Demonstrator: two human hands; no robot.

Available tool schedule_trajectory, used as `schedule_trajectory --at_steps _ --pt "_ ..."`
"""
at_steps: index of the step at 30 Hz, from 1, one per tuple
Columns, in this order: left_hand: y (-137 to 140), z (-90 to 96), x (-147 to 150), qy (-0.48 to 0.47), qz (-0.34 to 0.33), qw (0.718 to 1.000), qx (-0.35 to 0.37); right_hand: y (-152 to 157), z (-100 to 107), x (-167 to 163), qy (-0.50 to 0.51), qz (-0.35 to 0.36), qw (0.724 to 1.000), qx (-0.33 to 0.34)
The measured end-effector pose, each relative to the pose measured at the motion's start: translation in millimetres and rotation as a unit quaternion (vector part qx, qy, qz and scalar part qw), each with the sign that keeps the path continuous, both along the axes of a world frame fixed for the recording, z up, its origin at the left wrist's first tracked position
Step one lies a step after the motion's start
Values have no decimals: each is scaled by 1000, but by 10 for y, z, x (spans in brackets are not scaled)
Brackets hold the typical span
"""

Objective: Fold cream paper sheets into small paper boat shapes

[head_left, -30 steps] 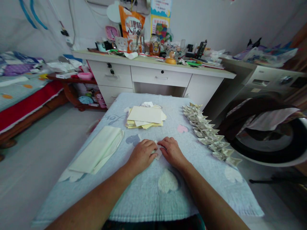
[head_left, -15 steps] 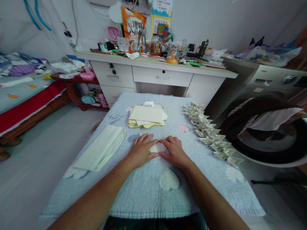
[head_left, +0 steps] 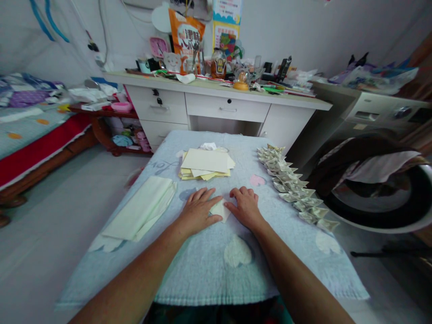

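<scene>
Right hand (head_left: 245,209) sits farther from left hand (head_left: 197,212) than before, fingers of both parted, unclenched, at small paper (head_left: 222,210) between them, seemingly part-folded; folded pieces (head_left: 296,192), right, apparently finished; stack (head_left: 206,160), beyond, seemingly yet unworked.

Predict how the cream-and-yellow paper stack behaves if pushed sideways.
The paper stack would probably shear apart: its edges are misaligned and no band shows. Tipping seems unlikely, since it lies low and wide. The top sheet looks flat, so it may slide without buckling.

A white desk (head_left: 286,121) stands against a pale wall (head_left: 286,31) — grey floor (head_left: 43,225); bed (head_left: 64,141) at left.
</scene>
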State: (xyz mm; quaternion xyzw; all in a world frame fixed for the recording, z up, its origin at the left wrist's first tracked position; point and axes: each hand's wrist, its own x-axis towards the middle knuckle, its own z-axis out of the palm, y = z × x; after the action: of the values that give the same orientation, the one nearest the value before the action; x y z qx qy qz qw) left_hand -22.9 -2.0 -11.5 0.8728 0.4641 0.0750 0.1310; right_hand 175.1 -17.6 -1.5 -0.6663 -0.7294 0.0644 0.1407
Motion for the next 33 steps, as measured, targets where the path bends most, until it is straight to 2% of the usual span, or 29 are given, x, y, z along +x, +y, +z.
schedule_trajectory --at_steps 7,12,16,19,24,33 --pt "8 -41 -12 -14 -3 1000 2 57 8 -89 -41 -54 998 13" --pt "14 -19 -6 -76 3 997 18 55 19 -111 -53 -66 996 15" --pt "36 37 4 -146 34 988 28 54 9 -109 -52 -64 996 16" --pt "57 35 2 -149 42 987 32 58 -4 -107 -52 -62 996 27" --pt "76 -7 -15 -146 31 988 36 42 4 -94 -52 -53 997 24" --pt "10 73 61 -182 -10 983 25 -27 -11 -47 -42 -16 998 38"
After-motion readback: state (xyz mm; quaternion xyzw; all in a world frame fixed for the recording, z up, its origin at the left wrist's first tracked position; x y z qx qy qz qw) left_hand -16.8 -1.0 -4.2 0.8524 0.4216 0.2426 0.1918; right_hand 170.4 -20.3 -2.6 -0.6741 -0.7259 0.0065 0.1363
